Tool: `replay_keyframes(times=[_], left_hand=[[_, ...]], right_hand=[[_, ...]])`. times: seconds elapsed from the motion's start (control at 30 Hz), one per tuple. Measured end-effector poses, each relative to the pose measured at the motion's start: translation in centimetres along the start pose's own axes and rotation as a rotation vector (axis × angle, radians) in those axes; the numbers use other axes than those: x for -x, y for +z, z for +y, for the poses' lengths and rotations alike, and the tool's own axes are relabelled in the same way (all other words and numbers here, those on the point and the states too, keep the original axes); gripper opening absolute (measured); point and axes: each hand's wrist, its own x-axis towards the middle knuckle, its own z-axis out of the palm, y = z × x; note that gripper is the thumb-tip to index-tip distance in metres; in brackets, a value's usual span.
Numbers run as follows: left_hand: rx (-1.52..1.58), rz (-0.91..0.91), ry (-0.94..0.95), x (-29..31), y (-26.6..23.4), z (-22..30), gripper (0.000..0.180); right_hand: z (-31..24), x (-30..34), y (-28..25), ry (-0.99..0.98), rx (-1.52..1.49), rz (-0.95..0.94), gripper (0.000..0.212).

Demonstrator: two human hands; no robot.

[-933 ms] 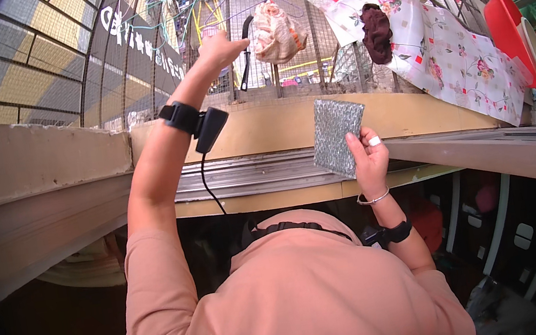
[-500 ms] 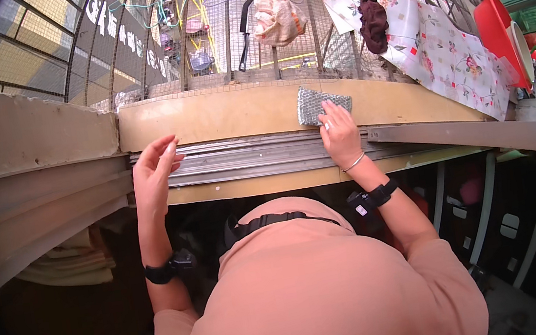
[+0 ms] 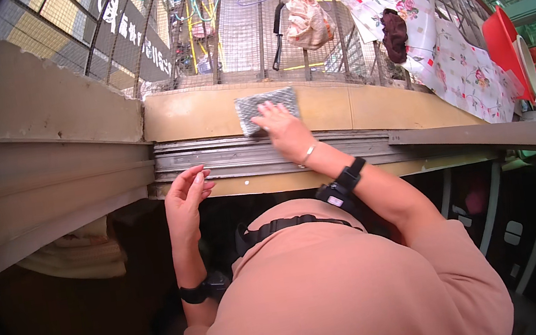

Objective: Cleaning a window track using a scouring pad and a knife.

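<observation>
My right hand (image 3: 285, 131) lies palm down on a grey textured cleaning cloth (image 3: 248, 113), its fingers spread over the top. The cloth rests on the yellowish window sill (image 3: 196, 117), its near edge by the metal track. Nearer to me, my left hand (image 3: 188, 196) hovers by the left part of the sliding-window track (image 3: 225, 158). Its fingers are loosely bent and apart, with nothing between them.
Beyond the sill stands a wire-mesh window cage (image 3: 245, 54) with a hanging peach cloth (image 3: 309, 21) and a black-handled tool (image 3: 277, 29). At right are a floral sheet (image 3: 467, 71), a dark scrunchie (image 3: 395, 35) and a red basin (image 3: 500, 42). A rough wall (image 3: 52, 95) borders the left.
My right hand has slid the cloth left along the sill. My left hand has come lower, toward the near edge of the track. The whole view has shifted slightly.
</observation>
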Motion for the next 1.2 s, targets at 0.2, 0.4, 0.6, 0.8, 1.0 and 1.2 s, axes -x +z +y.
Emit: replay_keyframes(times=[0.2, 0.4, 0.6, 0.8, 1.0, 1.2], left_hand=[[-0.04, -0.042, -0.049, -0.9, 0.3, 1.0, 0.025], [-0.077, -0.088, -0.025, -2.8, 2.2, 1.8, 0.025], [-0.064, -0.166, -0.047, -2.7, 4.2, 0.8, 0.025], [-0.026, -0.118, -0.048, -0.9, 2.0, 0.3, 0.023], [-0.016, -0.035, -0.033, 1.6, -2.4, -0.6, 0.023], [0.037, 0.07, -0.044, 4.4, -6.8, -1.5, 0.024]], right_hand=[[-0.3, -3.5, 0.6, -0.101, -0.103, -0.127, 0.034], [6.3, 3.2, -5.5, 0.172, 0.049, -0.005, 0.036], [12.9, 10.8, -10.3, 0.413, 0.175, 0.031, 0.037], [7.9, 8.4, -6.9, 0.356, 0.148, -0.001, 0.036], [-1.4, 1.8, -0.8, 0.125, -0.023, -0.06, 0.035], [-7.6, -4.0, 4.5, 0.016, -0.062, -0.098, 0.035]])
